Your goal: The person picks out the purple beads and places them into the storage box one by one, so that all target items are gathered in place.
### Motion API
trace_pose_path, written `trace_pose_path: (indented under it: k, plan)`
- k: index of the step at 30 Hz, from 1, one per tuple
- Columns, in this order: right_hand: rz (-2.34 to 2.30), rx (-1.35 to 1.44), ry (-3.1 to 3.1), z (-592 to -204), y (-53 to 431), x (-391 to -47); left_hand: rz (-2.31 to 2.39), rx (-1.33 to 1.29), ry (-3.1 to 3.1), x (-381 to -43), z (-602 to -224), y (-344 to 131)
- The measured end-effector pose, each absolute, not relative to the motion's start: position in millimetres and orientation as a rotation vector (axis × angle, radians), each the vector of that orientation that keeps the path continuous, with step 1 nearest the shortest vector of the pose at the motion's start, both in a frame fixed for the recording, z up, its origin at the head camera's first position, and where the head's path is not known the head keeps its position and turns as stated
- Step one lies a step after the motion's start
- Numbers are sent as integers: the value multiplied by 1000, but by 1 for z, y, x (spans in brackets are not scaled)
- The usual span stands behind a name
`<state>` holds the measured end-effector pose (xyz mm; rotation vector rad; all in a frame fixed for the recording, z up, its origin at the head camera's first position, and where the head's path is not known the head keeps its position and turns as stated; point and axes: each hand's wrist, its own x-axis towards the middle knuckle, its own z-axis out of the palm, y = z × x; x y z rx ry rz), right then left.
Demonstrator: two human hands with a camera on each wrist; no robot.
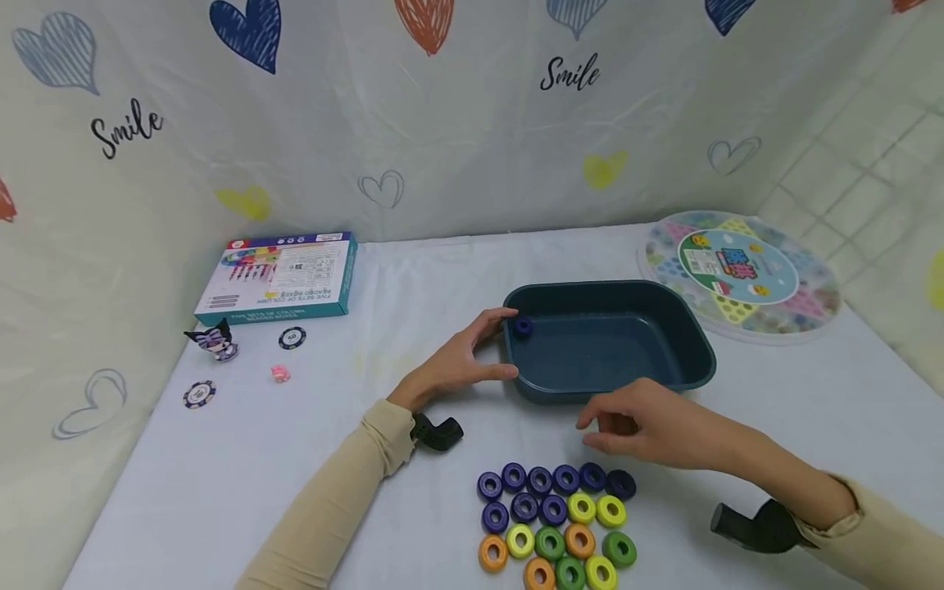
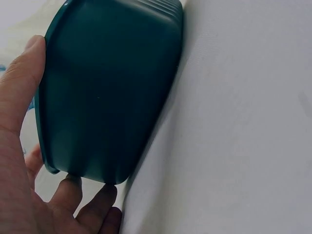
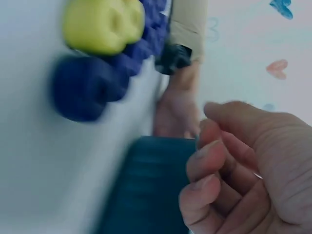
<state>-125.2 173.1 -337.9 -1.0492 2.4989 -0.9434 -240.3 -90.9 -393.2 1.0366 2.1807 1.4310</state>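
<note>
A: Quick pass. Left hand (image 1: 460,356)?

B: Thumb and fingers spread wide, gripping the left end of the dark teal plastic tub (image 1: 605,344). We get the same from its wrist view: thumb at the rim, fingertips against the tub's side.

A: Right hand (image 1: 649,422)?

B: At the tub's near side; we can't tell if it touches. Fingers loosely curled, gap between thumb and forefinger, nothing pinched that we can see. Its wrist view is partly blurred, fingertips bare there too.

A: Rings?

B: Purple rings (image 1: 540,471) fill the far row and part of the second; we've got yellow rings (image 1: 581,496), orange rings (image 1: 483,554) and green rings (image 1: 630,549) nearer the person. One lone purple ring (image 1: 523,333) sits inside the tub, left end.

A: Key relation?

B: The ring block lies on the person's side of the right fingertips, near but apart; the tub is on the other side. Right hand's clearly nearer the rings. We log the tub's long axis as left to right, roughly along the ring rows. Rings lie flat, holes up, no long axis. Next.
</note>
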Motion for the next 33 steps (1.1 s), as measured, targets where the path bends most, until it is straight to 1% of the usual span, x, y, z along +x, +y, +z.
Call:
trace_pose_path:
  k: [5, 16, 25, 33]
  plan:
    - [-921, -904, 2384, -358, 190, -112, 1411, 1042, 2191, -241, -392, -91]
    - [-1068, -902, 2183, -382, 215, -105, 1413, 1029, 2193, -241, -392, -91]
    - [-1069, -856, 2188, -386, 220, -98, 1437, 1018, 2166, -241, -395, -90]
    - [-1123, -782, 2101, -383, 237, -98, 1451, 1027, 2209, -255, -422, -87]
